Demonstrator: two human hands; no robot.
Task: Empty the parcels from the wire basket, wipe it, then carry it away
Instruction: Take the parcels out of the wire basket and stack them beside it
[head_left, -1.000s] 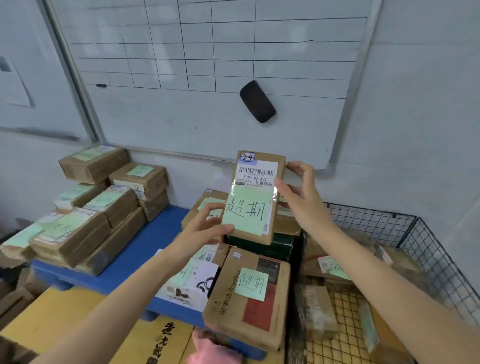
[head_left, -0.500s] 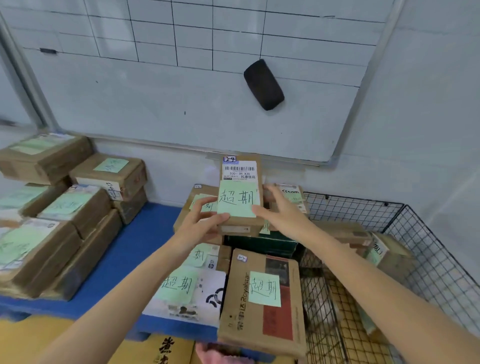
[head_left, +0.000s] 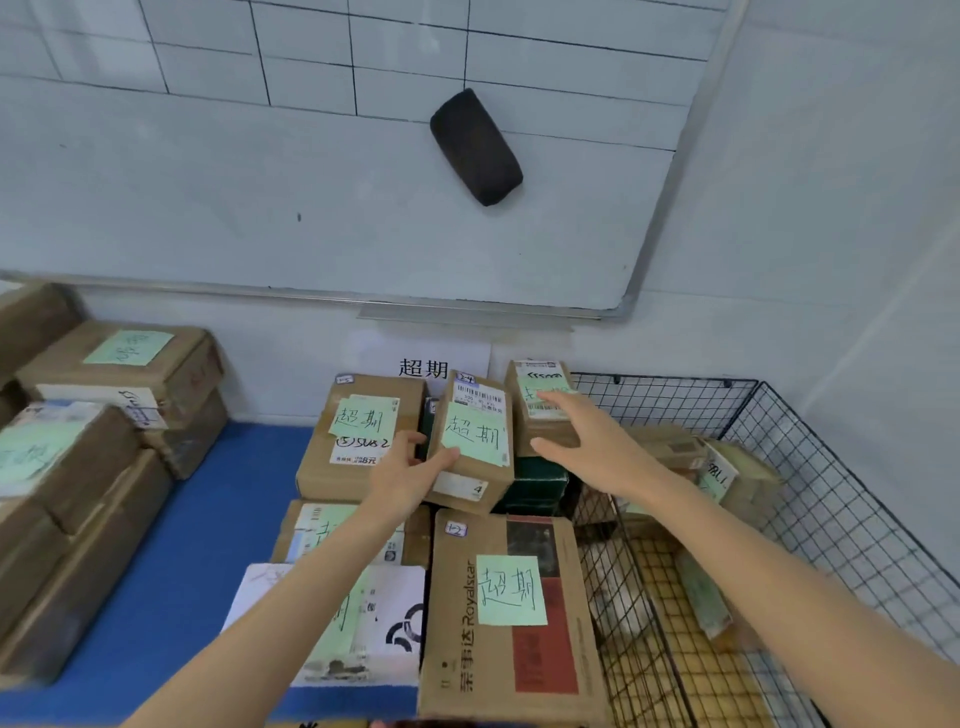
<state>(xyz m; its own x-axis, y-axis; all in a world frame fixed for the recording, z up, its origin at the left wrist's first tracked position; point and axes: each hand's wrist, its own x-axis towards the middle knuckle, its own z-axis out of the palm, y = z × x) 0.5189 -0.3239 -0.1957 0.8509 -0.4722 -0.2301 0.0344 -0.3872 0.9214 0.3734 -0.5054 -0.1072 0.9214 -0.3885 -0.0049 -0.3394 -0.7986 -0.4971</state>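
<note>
**Parcel in hand at the far stack; basket still holds parcels**

Nearest, a large brown cardboard carton with a red panel and a green note (head_left: 511, 618) lies flat on the blue platform (head_left: 171, 561). Its right edge is just beside the black wire-mesh basket (head_left: 831, 519). Left of the carton lies a flat white parcel (head_left: 395, 623), partly covered by the left forearm. The basket stands at the right of the scene, reaching back to the far wall. Brown parcels in the basket (head_left: 737, 478) lie toward its far side; the nearer contents are too blurred to describe.

Further off, the left hand (head_left: 408, 478) grips the near left corner of a small brown cardboard parcel with a barcode label and green note (head_left: 475, 441), thumb across its top face. The parcel sits tilted over a dark green box (head_left: 540, 483); whether it rests on the box cannot be told. The right hand (head_left: 592, 447) is spread wide and holds nothing. It is just right of the parcel and apart from it, its fingertips over a narrow brown parcel (head_left: 524, 384) behind.

A brown carton with a handwritten green note (head_left: 363, 431) lies just left of the held parcel. Stacked brown boxes (head_left: 93, 467) occupy the platform's left end.

On the far wall hang a printed white paper sign (head_left: 431, 364) and a ruled whiteboard (head_left: 260, 208), with a black eraser (head_left: 475, 148) on its face.
</note>
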